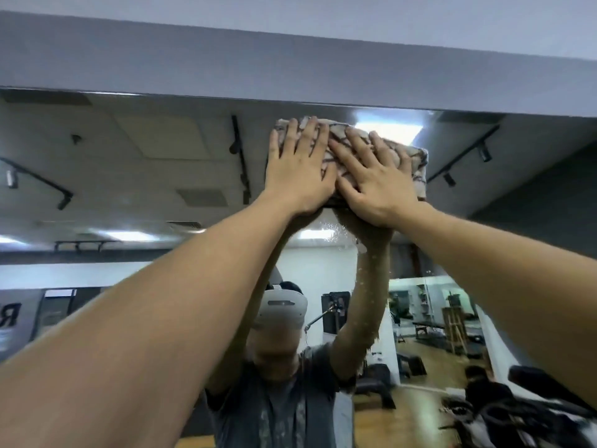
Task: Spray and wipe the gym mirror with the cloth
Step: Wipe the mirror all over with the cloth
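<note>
The cloth (349,150) sits high on the mirror (145,176), its top edge just under the mirror's upper border where the grey wall band (290,66) begins, so there is almost no glass left above it; wide bare glass stretches to the left, right and below. Both hands lie flat on the one folded, patterned cloth, fingers straight and spread, pressing it to the glass: the left hand (298,169) covers its left part, the right hand (376,182) its middle and right, and the two touch, the left thumb lying against the right hand's fingers. Both forearms reach up and inward from the near lower corners. Just below the hands the glass shows a wet, speckled streak (371,286) running down over the reflected arm
</note>
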`<move>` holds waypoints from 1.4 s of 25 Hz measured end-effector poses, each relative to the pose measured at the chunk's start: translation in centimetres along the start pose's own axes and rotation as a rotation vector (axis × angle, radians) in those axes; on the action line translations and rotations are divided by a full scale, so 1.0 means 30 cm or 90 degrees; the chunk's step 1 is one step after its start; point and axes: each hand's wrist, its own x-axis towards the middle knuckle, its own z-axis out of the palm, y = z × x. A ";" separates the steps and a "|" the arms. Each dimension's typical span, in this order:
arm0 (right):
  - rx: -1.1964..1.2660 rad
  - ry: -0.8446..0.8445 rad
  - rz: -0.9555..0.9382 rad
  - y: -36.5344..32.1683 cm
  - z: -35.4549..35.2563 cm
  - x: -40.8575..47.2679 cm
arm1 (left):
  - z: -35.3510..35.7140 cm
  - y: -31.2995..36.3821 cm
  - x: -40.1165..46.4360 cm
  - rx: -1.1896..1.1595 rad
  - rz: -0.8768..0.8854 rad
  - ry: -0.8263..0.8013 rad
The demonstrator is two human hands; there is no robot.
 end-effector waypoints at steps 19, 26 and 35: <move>-0.020 0.032 -0.082 0.167 0.027 0.003 | 0.039 0.117 0.004 0.006 -0.049 -0.011; -0.012 0.066 -0.079 0.383 -0.060 0.212 | 0.017 0.210 0.324 -0.014 -0.052 -0.002; 0.000 0.071 -0.006 0.705 -0.086 0.053 | 0.101 0.591 0.368 -0.019 0.006 0.015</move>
